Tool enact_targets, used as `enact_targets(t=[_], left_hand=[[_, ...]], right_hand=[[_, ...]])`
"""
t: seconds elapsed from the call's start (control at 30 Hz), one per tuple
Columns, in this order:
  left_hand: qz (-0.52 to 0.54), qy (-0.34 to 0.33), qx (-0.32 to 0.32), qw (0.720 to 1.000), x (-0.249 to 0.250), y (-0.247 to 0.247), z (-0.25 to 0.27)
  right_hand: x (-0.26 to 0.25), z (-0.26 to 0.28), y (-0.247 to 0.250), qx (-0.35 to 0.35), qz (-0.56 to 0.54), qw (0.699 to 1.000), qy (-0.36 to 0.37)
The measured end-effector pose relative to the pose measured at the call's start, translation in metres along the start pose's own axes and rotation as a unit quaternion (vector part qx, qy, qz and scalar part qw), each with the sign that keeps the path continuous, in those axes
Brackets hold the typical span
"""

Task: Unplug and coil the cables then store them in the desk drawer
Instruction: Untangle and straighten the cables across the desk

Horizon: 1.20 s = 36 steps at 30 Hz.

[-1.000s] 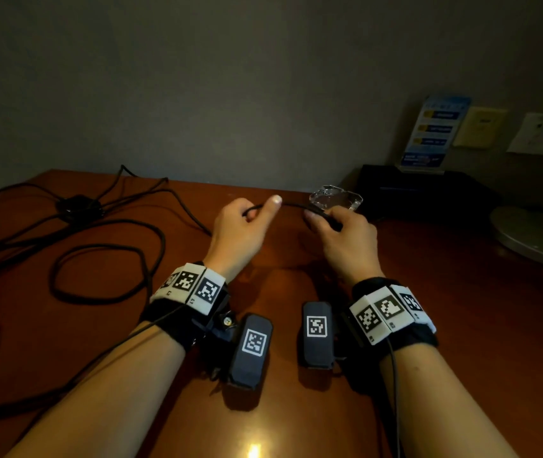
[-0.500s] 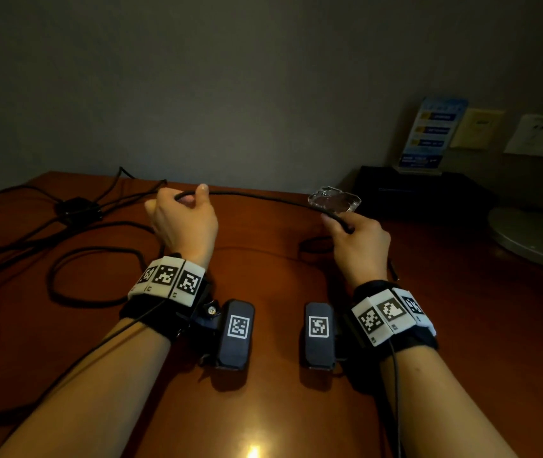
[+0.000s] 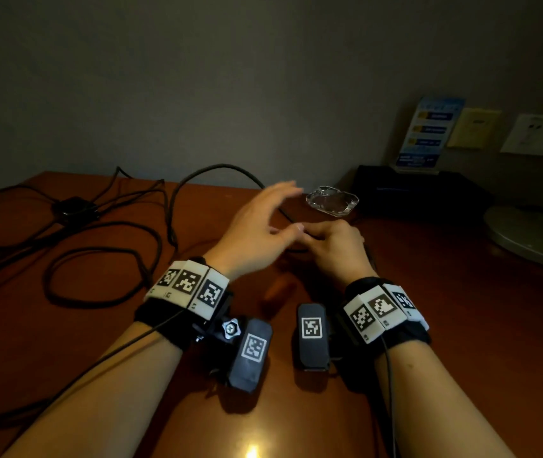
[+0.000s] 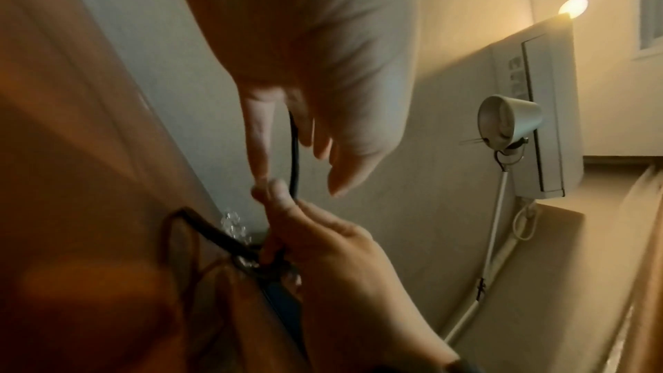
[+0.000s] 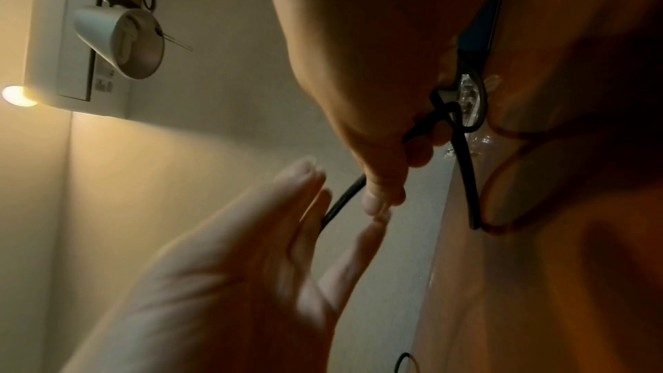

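A black cable arcs up off the brown desk and comes down to my two hands at the desk's middle. My right hand is curled round the cable, pinching it at thumb and forefinger, with small loops hanging below the fist. My left hand is right beside it, fingers stretched out and spread, thumb tip touching the right hand's fingertips. In the left wrist view the cable runs between the left thumb and straight fingers, which do not close on it.
More black cables and a black adapter lie across the desk's left. A glass ashtray sits just beyond the hands. A black box with a leaflet stand and a round white base occupy the back right.
My left hand, which pinched the cable out at the left, has swung back right to the right hand, carrying the cable into a raised arc, and has opened its fingers.
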State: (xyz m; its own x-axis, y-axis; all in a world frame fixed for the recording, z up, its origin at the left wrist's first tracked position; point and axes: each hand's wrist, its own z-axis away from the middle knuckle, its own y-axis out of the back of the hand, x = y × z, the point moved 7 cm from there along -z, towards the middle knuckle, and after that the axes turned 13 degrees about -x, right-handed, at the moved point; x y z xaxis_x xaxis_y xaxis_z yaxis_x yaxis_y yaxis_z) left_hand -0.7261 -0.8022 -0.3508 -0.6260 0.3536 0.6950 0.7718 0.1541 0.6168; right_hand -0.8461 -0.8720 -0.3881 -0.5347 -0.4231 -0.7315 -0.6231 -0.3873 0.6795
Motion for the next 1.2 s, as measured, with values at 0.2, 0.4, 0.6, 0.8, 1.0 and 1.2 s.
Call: enact_targets(t=[0.2,0.4,0.6,0.8,1.0,1.2], left_hand=[[-0.177,0.022,-0.071,0.981,0.004,-0.015,-0.002],[-0.233,0.127,-0.071,0.962,-0.018,-0.007,0.002],[-0.189,0.248,-0.094,0.946,-0.052,0.000,0.016],[-0.181,0.318,-0.032,0.930,-0.067,0.010,0.022],[-0.110,0.284,0.074,0.950,-0.065,0.030,0.025],[-0.030,0.202,0.141,0.969,-0.054,0.035,0.019]], right_hand=[[-0.009,0.005,-0.001,-0.008,0.083,0.996,0.009],[-0.004,0.003,-0.002,0.019,0.065,0.998,-0.011],[0.021,0.000,0.000,0.019,0.035,0.996,-0.078],[0.029,0.005,0.009,0.078,-0.010,0.991,-0.107],[0.030,0.011,0.022,0.137,-0.062,0.981,-0.119],[0.012,0.005,0.014,0.107,-0.060,0.992,-0.032]])
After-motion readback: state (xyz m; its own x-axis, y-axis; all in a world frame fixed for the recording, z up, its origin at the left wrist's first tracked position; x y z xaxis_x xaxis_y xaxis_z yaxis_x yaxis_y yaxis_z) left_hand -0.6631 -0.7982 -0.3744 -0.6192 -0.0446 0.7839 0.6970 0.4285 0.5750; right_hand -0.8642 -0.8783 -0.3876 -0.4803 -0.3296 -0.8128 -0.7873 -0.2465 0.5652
